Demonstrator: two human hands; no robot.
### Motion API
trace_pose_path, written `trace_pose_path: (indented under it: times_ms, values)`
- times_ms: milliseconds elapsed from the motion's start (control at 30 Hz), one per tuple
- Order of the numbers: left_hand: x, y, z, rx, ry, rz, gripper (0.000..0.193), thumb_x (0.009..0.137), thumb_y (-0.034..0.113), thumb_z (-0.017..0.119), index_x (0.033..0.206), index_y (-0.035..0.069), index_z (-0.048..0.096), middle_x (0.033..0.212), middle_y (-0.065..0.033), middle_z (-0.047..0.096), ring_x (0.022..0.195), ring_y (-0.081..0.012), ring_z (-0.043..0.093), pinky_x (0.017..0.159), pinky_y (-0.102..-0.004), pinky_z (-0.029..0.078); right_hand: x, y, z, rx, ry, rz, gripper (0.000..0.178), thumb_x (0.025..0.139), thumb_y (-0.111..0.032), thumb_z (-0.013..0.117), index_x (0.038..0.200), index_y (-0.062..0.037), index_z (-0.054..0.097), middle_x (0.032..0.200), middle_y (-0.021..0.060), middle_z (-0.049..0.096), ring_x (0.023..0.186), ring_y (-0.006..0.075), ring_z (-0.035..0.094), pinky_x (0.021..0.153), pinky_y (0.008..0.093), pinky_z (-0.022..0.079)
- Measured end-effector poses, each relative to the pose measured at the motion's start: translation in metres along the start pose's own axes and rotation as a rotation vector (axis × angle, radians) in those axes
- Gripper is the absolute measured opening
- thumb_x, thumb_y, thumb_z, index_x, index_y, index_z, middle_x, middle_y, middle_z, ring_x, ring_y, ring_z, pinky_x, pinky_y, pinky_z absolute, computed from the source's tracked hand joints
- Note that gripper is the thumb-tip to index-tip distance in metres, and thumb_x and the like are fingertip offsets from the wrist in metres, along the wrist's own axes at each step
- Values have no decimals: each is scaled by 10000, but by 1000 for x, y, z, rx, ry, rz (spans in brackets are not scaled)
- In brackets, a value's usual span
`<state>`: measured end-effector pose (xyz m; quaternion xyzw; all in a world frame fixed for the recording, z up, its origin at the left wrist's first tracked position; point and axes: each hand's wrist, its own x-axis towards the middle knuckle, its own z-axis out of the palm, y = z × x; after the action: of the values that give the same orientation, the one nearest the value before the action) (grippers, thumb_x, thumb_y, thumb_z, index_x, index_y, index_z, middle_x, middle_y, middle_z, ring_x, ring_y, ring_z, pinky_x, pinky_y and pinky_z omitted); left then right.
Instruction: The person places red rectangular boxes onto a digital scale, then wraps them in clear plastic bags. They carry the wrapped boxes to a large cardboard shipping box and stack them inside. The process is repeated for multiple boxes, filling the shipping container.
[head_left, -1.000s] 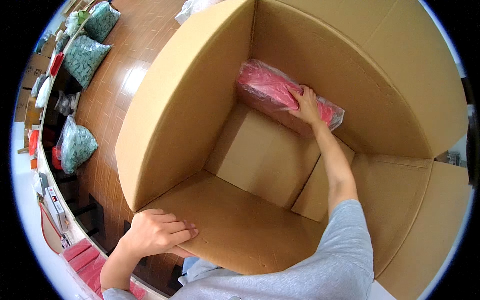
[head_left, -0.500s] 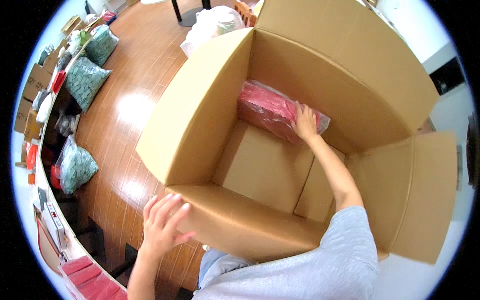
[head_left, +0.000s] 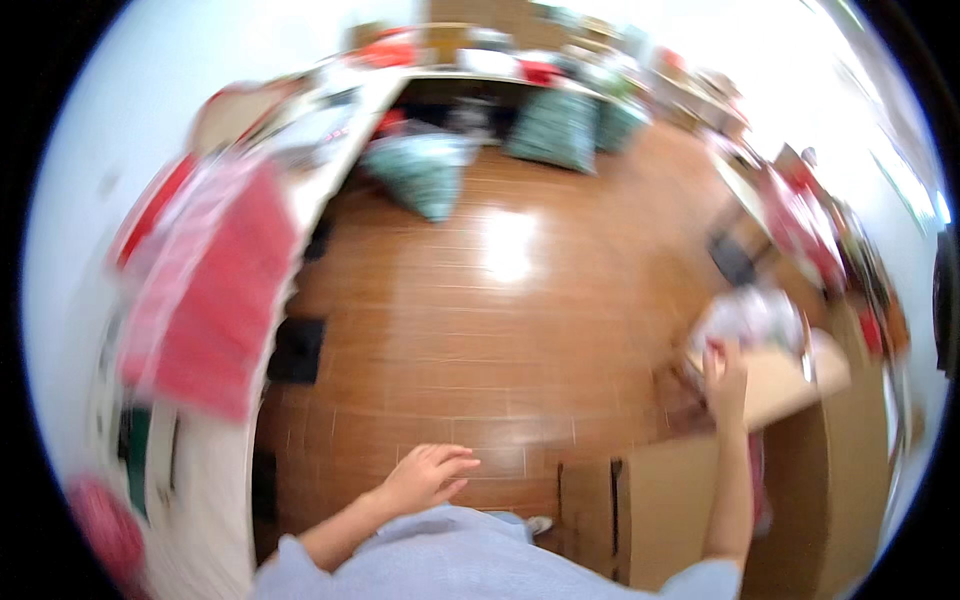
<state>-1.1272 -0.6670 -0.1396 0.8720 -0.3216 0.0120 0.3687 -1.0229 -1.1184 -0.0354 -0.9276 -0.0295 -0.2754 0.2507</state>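
Left hand (head_left: 430, 475) held in mid-air ahead of the torso, over the brown wood-look floor (head_left: 480, 370). Palm turned down and inward, fingers together and lightly bent, thumb a little apart; nothing in its grasp.

Right hand (head_left: 727, 385) farther forward and well to the right, forearm extended over the large open brown cardboard box (head_left: 670, 510). Fingers appear curled; blur hides the tips, so cannot tell whether they pinch anything or touch the tan cardboard flap (head_left: 795, 385) beside them.

Key relation: the pink block-shaped stack in clear plastic film (head_left: 220, 290) lies left of and forward from the left hand, well apart, on the long white table (head_left: 215, 500). Its long axis runs roughly away from the body, along the table. Left hand is clearly nearer; right hand is on the far side, by the box.

A pink, film-wrapped patch (head_left: 757, 480) shows inside the box, just right of the right forearm; its shape is mostly hidden.
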Motion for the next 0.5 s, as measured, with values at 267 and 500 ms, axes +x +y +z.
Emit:
trace_pose_path:
  times_ms: [267, 500]
  values:
    - [-103, -67, -112, 105, 438, -409, 295, 882, 221, 602, 1162, 128, 606, 1161, -74, 603, 1072, -265, 566, 901, -406, 440, 11, -229, 321, 415, -498, -272, 181, 844, -47, 612, 1022, -13, 616, 908, 121, 617, 836, 228, 612, 757, 335, 492]
    - [-161, -117, -144, 54, 1093, -958, 254, 883, 139, 587, 1125, 64, 611, 1104, -105, 598, 984, -243, 589, 850, -342, 474, -34, -459, 435, 897, -935, -564, 264, 856, -61, 639, 1112, -14, 597, 949, 94, 617, 863, 172, 603, 770, 290, 486]
